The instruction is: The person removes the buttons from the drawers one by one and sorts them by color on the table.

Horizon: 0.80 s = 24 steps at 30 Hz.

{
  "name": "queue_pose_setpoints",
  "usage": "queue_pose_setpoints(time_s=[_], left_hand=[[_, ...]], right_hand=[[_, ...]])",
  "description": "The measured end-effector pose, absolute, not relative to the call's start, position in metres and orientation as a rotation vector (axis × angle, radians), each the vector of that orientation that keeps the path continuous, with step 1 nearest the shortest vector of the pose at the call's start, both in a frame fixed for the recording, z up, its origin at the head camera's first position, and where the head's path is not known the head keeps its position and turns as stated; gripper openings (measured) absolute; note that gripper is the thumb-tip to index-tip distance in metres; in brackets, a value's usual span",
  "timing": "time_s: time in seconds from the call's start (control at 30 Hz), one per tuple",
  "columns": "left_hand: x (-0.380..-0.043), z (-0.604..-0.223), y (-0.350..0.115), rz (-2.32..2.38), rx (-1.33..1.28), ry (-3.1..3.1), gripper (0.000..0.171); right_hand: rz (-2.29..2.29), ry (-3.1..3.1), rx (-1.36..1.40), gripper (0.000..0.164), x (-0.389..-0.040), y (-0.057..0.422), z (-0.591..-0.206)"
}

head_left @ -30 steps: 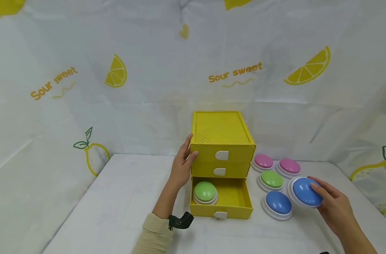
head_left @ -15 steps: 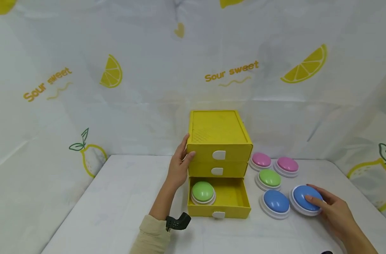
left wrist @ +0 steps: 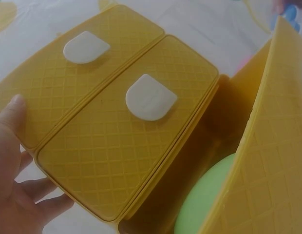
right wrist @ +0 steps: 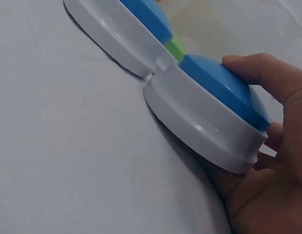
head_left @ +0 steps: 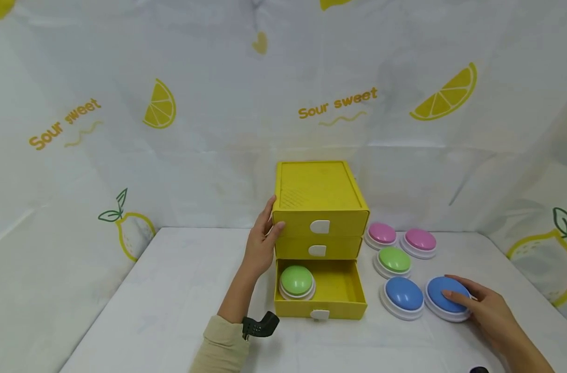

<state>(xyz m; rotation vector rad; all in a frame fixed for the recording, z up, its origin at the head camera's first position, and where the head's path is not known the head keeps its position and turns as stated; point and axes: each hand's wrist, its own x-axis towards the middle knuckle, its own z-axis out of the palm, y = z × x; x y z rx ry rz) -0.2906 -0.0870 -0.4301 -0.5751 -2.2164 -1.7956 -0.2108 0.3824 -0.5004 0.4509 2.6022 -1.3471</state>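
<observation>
My right hand grips a blue buzzer button with a white round base, thumb on the dome and fingers around the far side. In the right wrist view this button sits low over the cloth, its base up against a second blue buzzer button. My left hand holds the left front corner of a yellow drawer cabinet, thumb on the front face, fingers along the side. The cabinet's bottom drawer is pulled out, with a green buzzer button in its left half.
Behind the blue buttons stand another green buzzer button and two pink ones, the left pink button close to the cabinet's right side. A white cloth covers the table. A lemon-print sheet hangs behind.
My right hand has lowered the blue buzzer button from above the table to beside the other blue one. My left hand stays on the cabinet. The head view has shifted slightly.
</observation>
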Motion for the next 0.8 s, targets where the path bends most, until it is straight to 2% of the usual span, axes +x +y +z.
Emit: queue_pose_setpoints(time_s=[0.23, 0.6, 0.8], left_hand=[[-0.289, -0.429, -0.087, -1.802, -0.583, -2.206, 0.062], [-0.291, -0.431, -0.087, -1.794, -0.567, -2.215, 0.062], [-0.292, -0.431, -0.087, -1.792, -0.574, -2.21, 0.062]], right_hand=[[-1.152, 2.69, 0.379, 0.093, -0.208, 0.382, -0.496], [-1.109, 2.829, 0.344, 0.091, -0.206, 0.382, -0.504], [-1.11, 2.962, 0.251, 0.081, -0.202, 0.384, -0.507]])
